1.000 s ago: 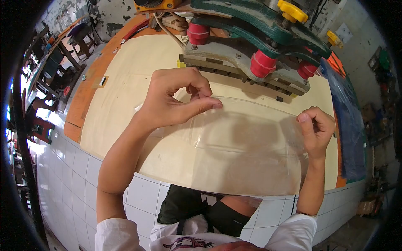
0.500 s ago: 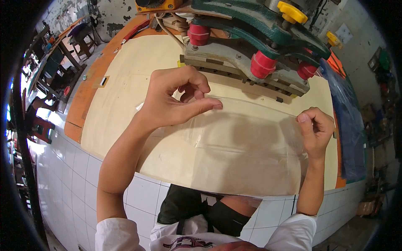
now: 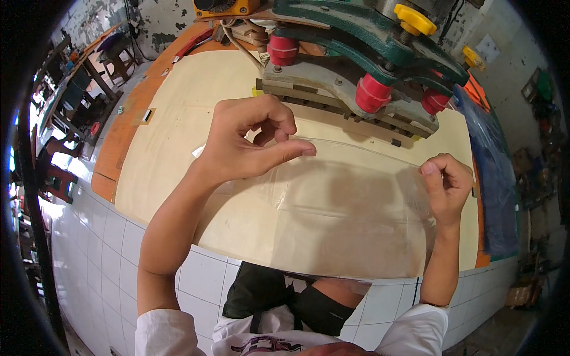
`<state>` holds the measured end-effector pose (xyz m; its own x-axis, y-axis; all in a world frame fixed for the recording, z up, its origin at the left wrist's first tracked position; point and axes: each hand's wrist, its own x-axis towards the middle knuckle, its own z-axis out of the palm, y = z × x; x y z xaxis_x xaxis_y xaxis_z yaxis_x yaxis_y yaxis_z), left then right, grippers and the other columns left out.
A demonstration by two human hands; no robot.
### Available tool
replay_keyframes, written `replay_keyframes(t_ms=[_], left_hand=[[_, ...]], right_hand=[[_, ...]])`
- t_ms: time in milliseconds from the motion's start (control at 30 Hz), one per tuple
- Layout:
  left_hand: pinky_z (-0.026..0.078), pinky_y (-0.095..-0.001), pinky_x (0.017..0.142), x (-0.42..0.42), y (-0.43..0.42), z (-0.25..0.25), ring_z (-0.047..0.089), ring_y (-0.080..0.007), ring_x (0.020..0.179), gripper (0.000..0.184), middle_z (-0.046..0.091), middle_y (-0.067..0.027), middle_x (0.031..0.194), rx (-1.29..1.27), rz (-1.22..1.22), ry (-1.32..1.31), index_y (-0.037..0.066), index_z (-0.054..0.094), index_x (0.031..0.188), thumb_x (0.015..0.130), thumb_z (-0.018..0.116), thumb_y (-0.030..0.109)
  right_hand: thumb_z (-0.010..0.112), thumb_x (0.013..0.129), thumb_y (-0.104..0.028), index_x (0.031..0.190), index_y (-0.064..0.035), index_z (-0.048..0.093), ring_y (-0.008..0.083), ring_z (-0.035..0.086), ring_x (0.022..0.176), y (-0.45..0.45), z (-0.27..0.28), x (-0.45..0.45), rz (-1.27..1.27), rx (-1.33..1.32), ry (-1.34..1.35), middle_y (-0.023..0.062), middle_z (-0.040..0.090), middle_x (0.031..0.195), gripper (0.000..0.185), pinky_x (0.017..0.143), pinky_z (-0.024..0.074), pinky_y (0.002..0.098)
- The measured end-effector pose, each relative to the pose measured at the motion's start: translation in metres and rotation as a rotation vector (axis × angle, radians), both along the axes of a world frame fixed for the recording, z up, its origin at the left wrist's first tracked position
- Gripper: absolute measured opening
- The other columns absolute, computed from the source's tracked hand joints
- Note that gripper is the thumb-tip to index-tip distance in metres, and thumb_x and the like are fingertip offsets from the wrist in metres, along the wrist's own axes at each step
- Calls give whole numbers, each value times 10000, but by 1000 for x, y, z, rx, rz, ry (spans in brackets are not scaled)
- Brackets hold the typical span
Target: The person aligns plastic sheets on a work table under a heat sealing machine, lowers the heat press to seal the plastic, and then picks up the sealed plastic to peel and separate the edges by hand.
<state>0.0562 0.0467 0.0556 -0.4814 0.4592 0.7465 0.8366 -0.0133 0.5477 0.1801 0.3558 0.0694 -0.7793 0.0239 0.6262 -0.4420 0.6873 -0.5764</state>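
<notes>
A clear plastic sheet [image 3: 341, 207] lies spread over the cream table covering [image 3: 163, 136], its lower part hanging near the front edge. At its upper left edge is my left hand [image 3: 252, 139], thumb and fingers curled around the film, with the rear fingertips partly hidden. My right hand [image 3: 446, 181] pinches the upper right corner between thumb and bent forefinger. Beyond the sheet's upper edge stands a green machine [image 3: 350, 32] with red mounts [image 3: 373, 94] and a long metal plate [image 3: 350, 98].
A small dark block [image 3: 396, 142] sits below the metal plate. Blue plastic [image 3: 493, 178] drapes over the right side of the table. A red tool [image 3: 193, 44] lies at the back left, and a small white-and-black piece [image 3: 147, 116] near the left edge.
My left forefinger has shifted slightly left, away from the thumb tip. My right hand and the sheet have stayed nearly still.
</notes>
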Motion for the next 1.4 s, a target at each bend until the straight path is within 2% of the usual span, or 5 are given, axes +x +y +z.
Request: replay_keyframes(t_ms=[733, 800, 1033, 1233, 1400], left_hand=[[344, -196, 424, 2, 1, -1, 529, -61, 525, 233, 629, -41, 679, 18, -6, -22, 39, 633, 750, 698, 856, 81], [359, -197, 480, 4, 2, 1, 499, -40, 532, 214, 584, 0, 633, 12, 21, -76, 37, 654, 755, 729, 843, 135], [329, -201, 420, 1, 0, 4, 528, -59, 498, 206, 617, -36, 663, -49, 30, 4, 34, 672, 783, 699, 845, 109], [334, -249, 474, 4, -2, 10, 502, -100, 538, 168, 578, -39, 644, -196, 41, -82, 10, 695, 820, 718, 728, 140], [388, -285, 590, -2, -5, 11, 521, -170, 675, 285, 591, -100, 733, -267, -198, -365, -11, 703, 906, 779, 599, 222]], right_hand=[[664, 840, -97, 693, 14, 600, 84, 474, 553, -1, 0, 0, 3, -5, -2, 36, 564, 598, 195, 527, 362, 241], [663, 838, -92, 693, 14, 600, 84, 473, 554, -1, -1, -1, 1, -5, 9, 34, 562, 598, 190, 528, 361, 240], [670, 826, -71, 698, 11, 608, 83, 472, 561, 1, -3, -1, 14, -15, 7, 23, 553, 599, 164, 537, 364, 237], [674, 831, -75, 705, 6, 614, 77, 474, 563, -3, -1, -1, 12, 0, 4, 14, 551, 602, 161, 532, 364, 231], [681, 846, -98, 710, 1, 621, 78, 479, 560, 0, -4, -2, 36, -12, -10, 11, 554, 603, 178, 532, 369, 228]])
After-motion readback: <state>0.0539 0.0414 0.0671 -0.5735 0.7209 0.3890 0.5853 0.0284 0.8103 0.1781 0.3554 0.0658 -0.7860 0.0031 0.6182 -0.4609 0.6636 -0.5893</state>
